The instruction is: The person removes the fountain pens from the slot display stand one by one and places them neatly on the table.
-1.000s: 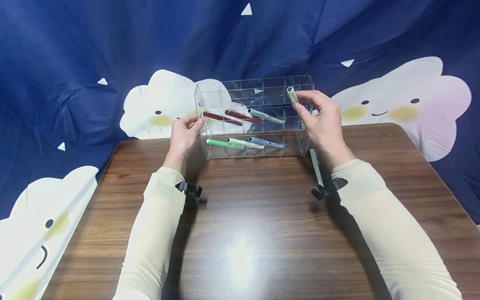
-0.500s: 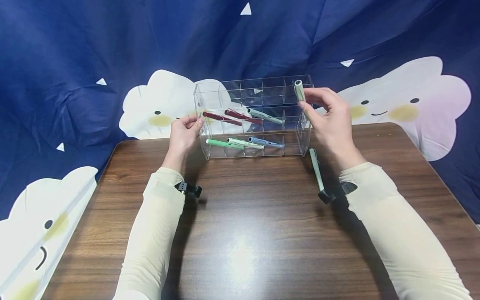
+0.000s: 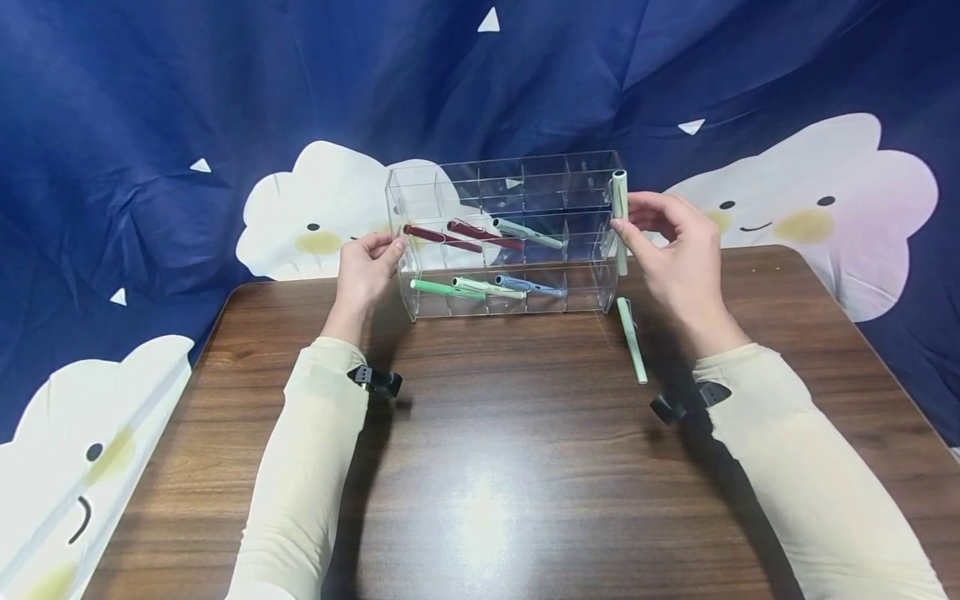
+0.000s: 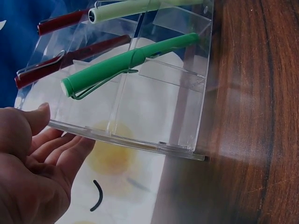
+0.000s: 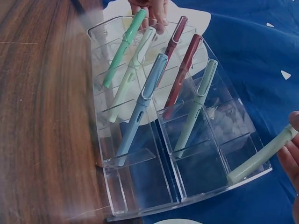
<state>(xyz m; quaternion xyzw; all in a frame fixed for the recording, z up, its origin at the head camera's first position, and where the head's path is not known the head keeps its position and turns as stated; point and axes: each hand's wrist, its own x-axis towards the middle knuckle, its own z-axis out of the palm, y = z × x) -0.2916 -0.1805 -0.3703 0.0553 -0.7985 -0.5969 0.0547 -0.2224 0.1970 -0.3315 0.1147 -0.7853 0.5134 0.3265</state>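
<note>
My left hand (image 3: 366,271) grips the left side panel of a clear acrylic pen rack (image 3: 487,315). Between thumb and fingers, my right hand (image 3: 678,267) pinches a pale green pen (image 3: 619,200) that stands nearly upright by the rack's right side. In the right wrist view, that pen (image 5: 261,157) overlaps the rack's end edge; contact is unclear. In the middle tier lie two dark red pens (image 3: 442,238) and a grey-green pen (image 3: 528,232). The lower tier holds a bright green pen (image 3: 447,289), a pale green one (image 3: 489,288) and a blue one (image 3: 531,286).
Another pale green pen (image 3: 632,340) lies on the brown wooden table (image 3: 480,433), just right of the rack's front corner. Behind the table hangs a dark blue curtain (image 3: 360,75) with cloud prints. Each wrist carries a small black camera (image 3: 670,408).
My right hand has moved right with the pen, from in front of the rack's right compartments to its side edge. The pen now appears more upright. My left hand stays put.
</note>
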